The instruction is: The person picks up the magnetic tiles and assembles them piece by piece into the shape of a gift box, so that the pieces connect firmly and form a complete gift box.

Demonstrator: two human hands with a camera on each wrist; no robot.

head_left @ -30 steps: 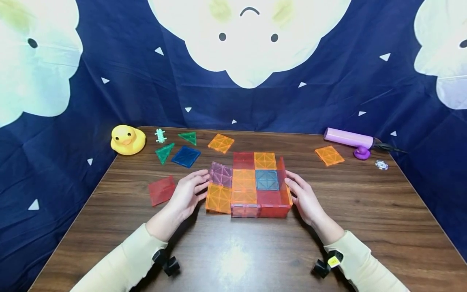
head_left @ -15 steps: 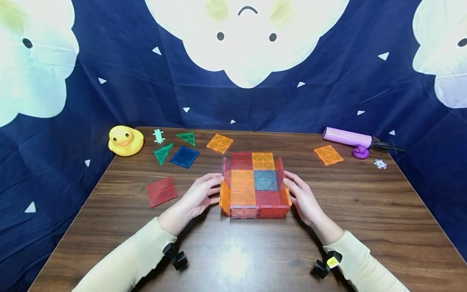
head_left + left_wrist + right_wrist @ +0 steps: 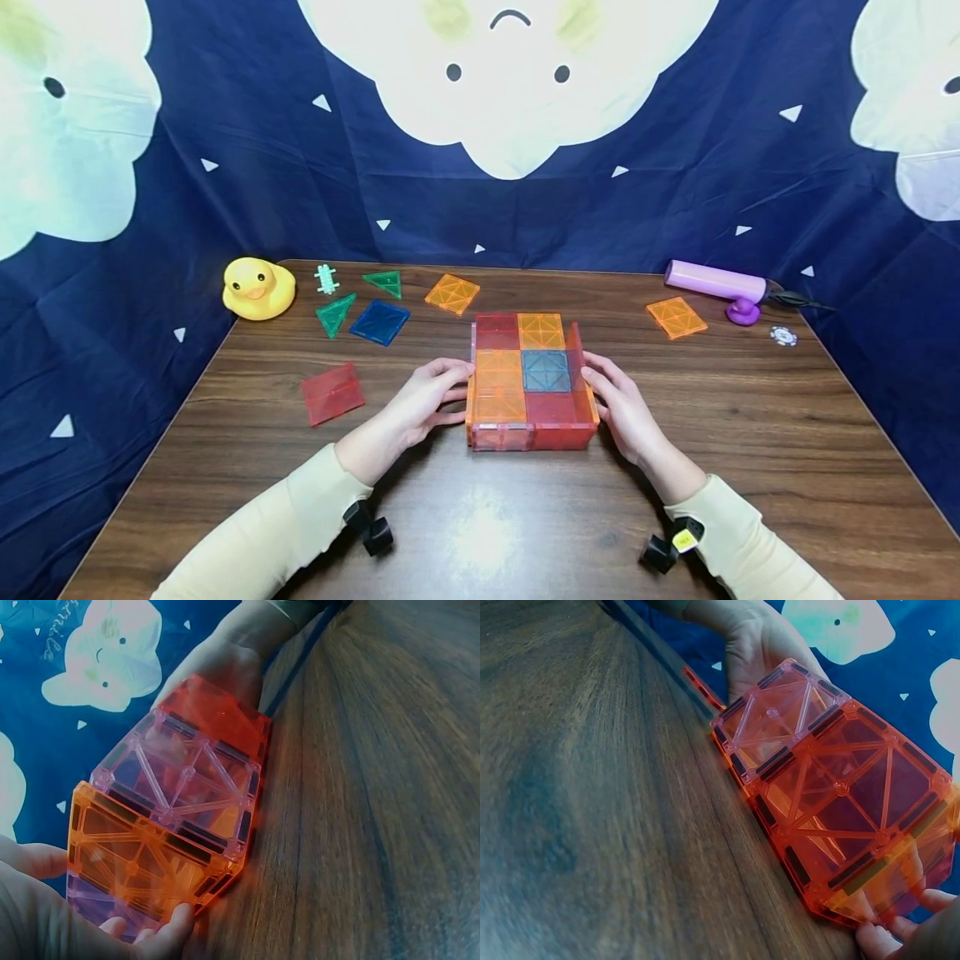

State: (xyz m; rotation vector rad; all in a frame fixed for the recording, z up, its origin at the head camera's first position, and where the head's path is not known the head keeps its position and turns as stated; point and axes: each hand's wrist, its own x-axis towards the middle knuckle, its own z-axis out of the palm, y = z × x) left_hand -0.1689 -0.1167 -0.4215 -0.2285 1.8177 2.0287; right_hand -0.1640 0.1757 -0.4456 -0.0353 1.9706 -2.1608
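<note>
An open-topped box of translucent magnetic tiles (image 3: 562, 437) sits mid-table in the head view. Its floor shows orange, a blue tile (image 3: 546, 371) and red squares. At the far end a red tile (image 3: 498, 331) and an orange one (image 3: 542, 331) lie flat. Walls stand at the front, left and right. My left hand (image 3: 427, 396) touches the outside of the left wall, made of an orange tile (image 3: 131, 855) and a purple tile (image 3: 109, 907). Against the right wall's outer side, my right hand (image 3: 626, 408) rests its fingers. Both palms' inner sides are partly hidden.
To the left lie a red tile (image 3: 332, 394), a blue tile (image 3: 380, 322) and green triangles (image 3: 335, 316). A yellow duck (image 3: 259, 288) stands behind them. Orange tiles (image 3: 452, 294) lie farther back. Back right are a purple cylinder (image 3: 716, 281), a small purple duck (image 3: 743, 312) and a chip (image 3: 783, 336).
My left hand has moved right, swinging the orange and purple tiles up from lying flat to upright against the box's left side. My right hand has stayed at the right wall.
</note>
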